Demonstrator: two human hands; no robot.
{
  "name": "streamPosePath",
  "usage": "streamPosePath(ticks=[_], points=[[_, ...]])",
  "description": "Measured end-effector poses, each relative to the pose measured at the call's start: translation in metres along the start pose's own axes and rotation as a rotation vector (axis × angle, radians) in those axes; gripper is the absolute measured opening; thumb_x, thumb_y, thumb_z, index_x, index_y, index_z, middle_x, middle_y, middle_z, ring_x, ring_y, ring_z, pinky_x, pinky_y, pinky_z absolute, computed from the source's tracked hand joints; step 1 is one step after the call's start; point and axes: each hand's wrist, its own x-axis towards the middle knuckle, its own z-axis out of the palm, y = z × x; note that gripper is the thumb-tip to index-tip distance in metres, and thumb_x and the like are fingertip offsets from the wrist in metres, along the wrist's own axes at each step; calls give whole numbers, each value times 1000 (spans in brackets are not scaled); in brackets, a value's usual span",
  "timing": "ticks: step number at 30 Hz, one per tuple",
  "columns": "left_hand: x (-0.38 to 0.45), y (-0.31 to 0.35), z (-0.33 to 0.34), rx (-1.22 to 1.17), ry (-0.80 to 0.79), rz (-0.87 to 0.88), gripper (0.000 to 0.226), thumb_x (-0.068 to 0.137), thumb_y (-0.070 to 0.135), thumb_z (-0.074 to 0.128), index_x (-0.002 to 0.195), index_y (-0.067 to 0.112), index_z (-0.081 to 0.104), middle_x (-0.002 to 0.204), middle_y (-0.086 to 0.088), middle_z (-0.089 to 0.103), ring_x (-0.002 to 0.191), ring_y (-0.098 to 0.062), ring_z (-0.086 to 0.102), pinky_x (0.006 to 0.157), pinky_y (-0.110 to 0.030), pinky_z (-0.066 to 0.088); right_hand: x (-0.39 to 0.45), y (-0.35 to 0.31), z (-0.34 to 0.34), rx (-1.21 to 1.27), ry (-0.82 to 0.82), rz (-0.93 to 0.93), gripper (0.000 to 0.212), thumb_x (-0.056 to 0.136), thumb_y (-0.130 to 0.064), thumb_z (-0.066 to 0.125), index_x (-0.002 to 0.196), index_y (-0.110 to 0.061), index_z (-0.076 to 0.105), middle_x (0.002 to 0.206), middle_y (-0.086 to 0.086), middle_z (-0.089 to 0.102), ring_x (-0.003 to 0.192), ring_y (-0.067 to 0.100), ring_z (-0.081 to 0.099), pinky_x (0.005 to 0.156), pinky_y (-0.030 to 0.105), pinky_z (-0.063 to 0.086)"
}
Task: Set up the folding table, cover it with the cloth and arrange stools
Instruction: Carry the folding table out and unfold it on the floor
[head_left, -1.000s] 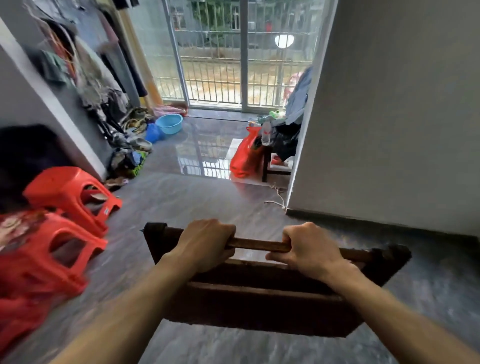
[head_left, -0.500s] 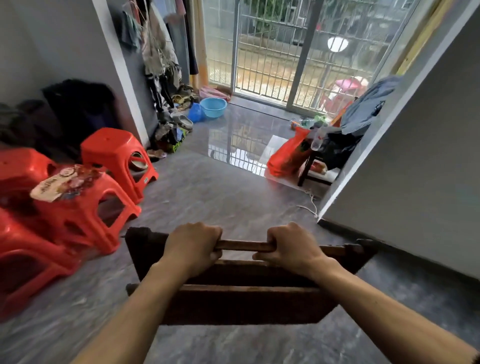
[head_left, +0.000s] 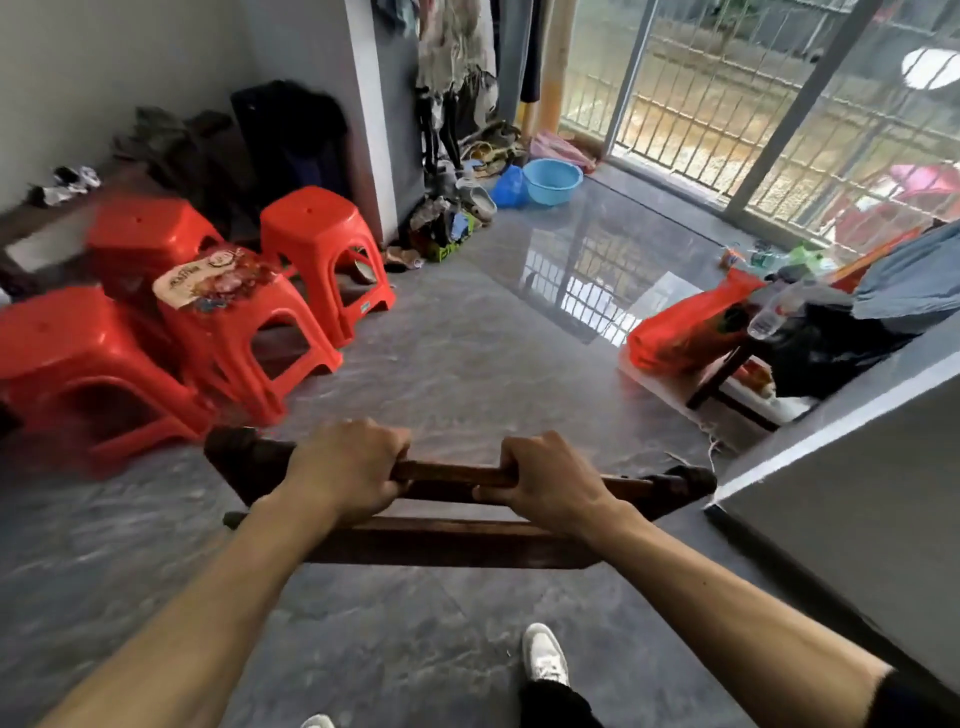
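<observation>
- While the white shoe stood on grey floor, both hands were wrapped tight round the top rail of the folded table: left hand and right hand well apart, probably to balance it for carrying.
- Just right, a wall corner crowded the table's end.
- Red stools clustered left, near it; open floor lay ahead.
- Far off, a blue basin sat before the barred door.

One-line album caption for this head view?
Both hands grip a dark wooden folding table frame beside red stools.
</observation>
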Motion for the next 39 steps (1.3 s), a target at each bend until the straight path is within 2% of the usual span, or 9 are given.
streamPosePath(ticks=[3, 6, 9, 13, 20, 25, 28, 31, 39], points=[[15, 35, 10, -36, -54, -116, 22, 81, 43, 60, 96, 28, 56, 96, -2, 67, 94, -27, 65, 72, -35, 47, 16, 45, -5, 6, -91, -108, 36, 77, -55, 75, 73, -25, 53, 70, -5, 59, 62, 13, 54, 51, 28, 38], [19, 58, 26, -102, -109, -214, 22, 81, 40, 61, 98, 27, 55, 94, -2, 66, 91, -27, 65, 72, -36, 48, 31, 72, -4, -44, -165, -201, 33, 79, -50, 73, 73, -26, 51, 73, -2, 61, 67, 20, 56, 56, 35, 43], [11, 75, 47, -184, -114, -298, 18, 83, 41, 59, 94, 28, 54, 89, 0, 66, 84, -24, 64, 71, -36, 49, 39, 85, 7, -73, -224, -277, 27, 81, -45, 70, 75, -26, 51, 76, -4, 60, 69, 20, 57, 58, 35, 46], [-11, 102, 75, -305, -129, -428, 14, 86, 40, 59, 87, 32, 48, 81, 5, 60, 73, -18, 54, 64, -32, 38, 37, 96, 29, -136, -305, -358, 26, 81, -43, 70, 76, -24, 52, 76, -3, 58, 70, 22, 57, 59, 37, 47], [-56, 153, 134, -303, -78, -573, 17, 88, 43, 58, 98, 29, 55, 92, 1, 66, 90, -25, 63, 69, -33, 39, 6, 115, 76, -160, -388, -440, 35, 77, -41, 74, 67, -28, 44, 70, -10, 51, 69, 19, 54, 55, 31, 40], [-85, 187, 202, -342, -55, -667, 20, 87, 46, 60, 92, 28, 52, 81, 3, 61, 79, -22, 60, 64, -33, 40, -16, 136, 131, -175, -429, -503, 37, 78, -40, 77, 66, -30, 43, 69, -12, 50, 65, 12, 52, 49, 21, 29], [-96, 199, 250, -378, -59, -728, 20, 86, 47, 60, 86, 31, 48, 72, 8, 51, 70, -18, 52, 62, -33, 38, -22, 146, 171, -191, -466, -526, 34, 79, -40, 76, 68, -29, 46, 73, -9, 56, 66, 13, 55, 51, 24, 36], [-104, 210, 294, -448, -72, -813, 19, 81, 47, 61, 84, 31, 50, 70, 7, 50, 70, -19, 52, 64, -34, 43, -26, 157, 215, -235, -501, -546, 27, 80, -39, 74, 75, -24, 53, 79, -4, 60, 69, 18, 56, 58, 34, 49], [-113, 250, 380, -475, -146, -860, 19, 81, 40, 61, 94, 31, 53, 87, 1, 66, 83, -25, 63, 66, -34, 38, -52, 205, 295, -255, -594, -529, 31, 81, -41, 71, 75, -25, 45, 82, -4, 58, 71, 20, 55, 63, 40, 51]])
